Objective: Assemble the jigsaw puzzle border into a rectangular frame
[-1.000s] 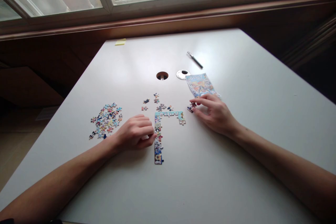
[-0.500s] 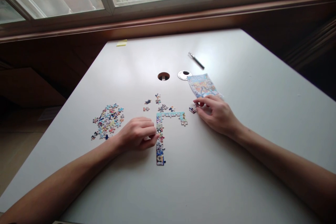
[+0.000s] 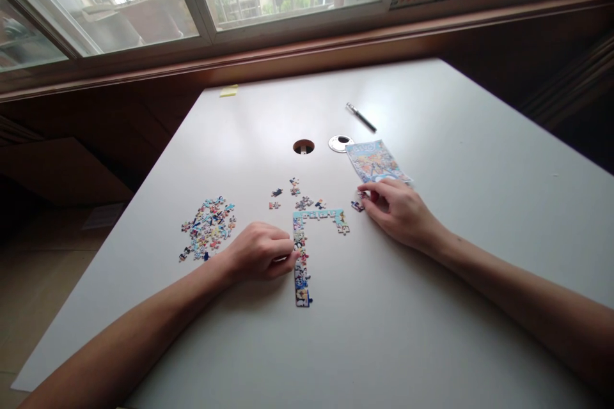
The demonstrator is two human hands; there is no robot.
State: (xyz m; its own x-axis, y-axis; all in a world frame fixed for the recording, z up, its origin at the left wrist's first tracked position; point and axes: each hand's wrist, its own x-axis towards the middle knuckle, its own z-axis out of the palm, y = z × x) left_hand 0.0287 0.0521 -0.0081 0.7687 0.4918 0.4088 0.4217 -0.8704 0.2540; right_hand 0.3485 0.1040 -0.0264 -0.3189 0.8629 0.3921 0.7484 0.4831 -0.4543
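A partly joined jigsaw puzzle [image 3: 301, 278] lies on the table as a long left strip, a short top row and a stub at the right. Against the left strip rest the fingertips of my left hand [image 3: 263, 250], its fingers curled; whatever may be inside them is hidden. My right hand [image 3: 398, 209] pinches a small puzzle piece [image 3: 363, 194] between thumb and index finger, just below the picture sheet [image 3: 377, 161]. Beside those fingertips another puzzle piece [image 3: 357, 206] lies flat. Several loose pieces [image 3: 304, 202] are scattered above the top row.
Left of my left hand is a pile of loose puzzle pieces [image 3: 208, 227]. Farther back are a round cable hole [image 3: 304, 147], its metal cover [image 3: 338, 144], a dark pen [image 3: 361, 117] and a yellow sticky note [image 3: 229, 91]. The white table [image 3: 384, 332] ends below a window.
The whole view has shifted slightly, with the table appearing a little lower and farther right. Both hands keep nearly the same places relative to the puzzle and pieces.
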